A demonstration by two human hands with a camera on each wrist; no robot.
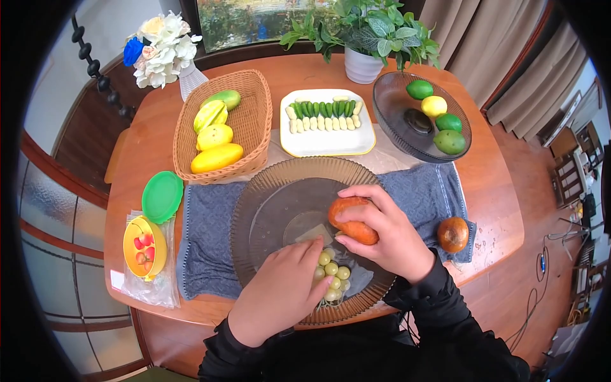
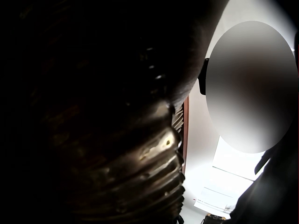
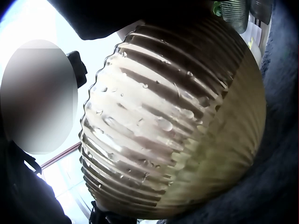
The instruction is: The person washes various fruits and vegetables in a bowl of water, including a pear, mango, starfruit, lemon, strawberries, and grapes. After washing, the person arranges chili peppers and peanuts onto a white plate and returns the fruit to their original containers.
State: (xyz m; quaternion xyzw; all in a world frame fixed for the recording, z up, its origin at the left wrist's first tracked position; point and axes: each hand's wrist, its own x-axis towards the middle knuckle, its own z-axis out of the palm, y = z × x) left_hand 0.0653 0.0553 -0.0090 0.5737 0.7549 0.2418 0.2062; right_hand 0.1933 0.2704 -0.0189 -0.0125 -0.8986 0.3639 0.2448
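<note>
A large ribbed, tinted clear bowl (image 1: 251, 210) sits in front of the person. My right hand (image 1: 398, 232) grips a reddish-orange fruit (image 1: 356, 230) over the bowl, thumb below it and fingers on top. My left hand (image 1: 277, 286) reaches over the bowl's near left part with its fingers straight, the fingertips beside a pale translucent patch. Green grapes (image 1: 333, 281) lie in the bowl, close to the left thumb. In the right wrist view, water drops dot the ribbed bowl wall (image 3: 140, 116). The left wrist view is mostly dark, with part of the ribbed wall (image 2: 154, 163) showing.
A blue-grey towel (image 1: 207, 235) lies under the bowl. Around it stand a wicker basket (image 1: 258, 149) of yellow fruit, a white tray (image 1: 328, 143), a dark glass bowl (image 1: 391, 121), a yellow bowl (image 1: 159, 245), a green lid (image 1: 161, 197) and a round orange-brown fruit (image 1: 452, 234).
</note>
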